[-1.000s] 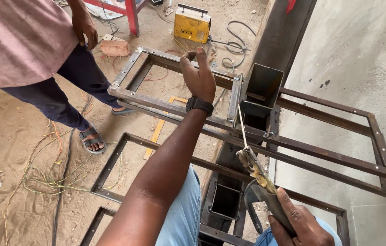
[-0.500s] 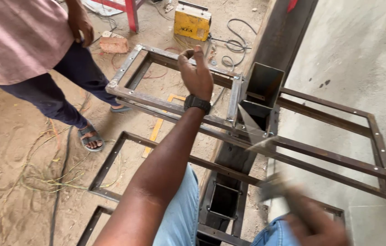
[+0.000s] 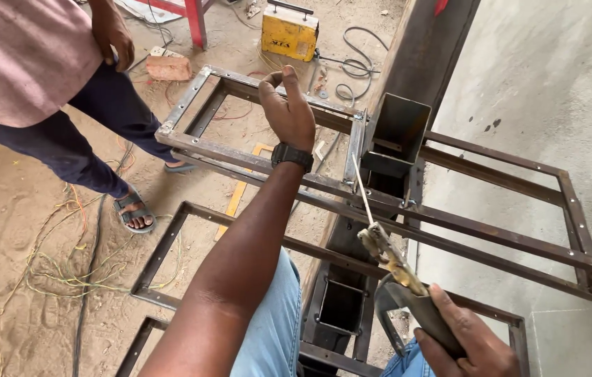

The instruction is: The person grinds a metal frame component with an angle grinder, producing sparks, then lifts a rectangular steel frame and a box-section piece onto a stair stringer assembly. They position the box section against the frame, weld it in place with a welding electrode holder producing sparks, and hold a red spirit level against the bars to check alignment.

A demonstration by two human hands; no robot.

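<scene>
At the near right, the right hand (image 3: 467, 342) grips the electrode holder (image 3: 397, 269); its rod (image 3: 362, 192) tip touches the steel frame (image 3: 240, 157) joint, with no arc visible. The left hand (image 3: 289, 108), loosely curled, rests on the far rail

- Holder (image 3: 407, 293): dark-handled welding clamp with worn brassy jaws, gripped low right, angled up and left.
- Rod (image 3: 361, 188): thin grey stick clamped in those jaws, tip touching the frame's joint.
- Frame (image 3: 240, 159): rusty angle-iron rectangle, held raised and level against the upright column.
</scene>
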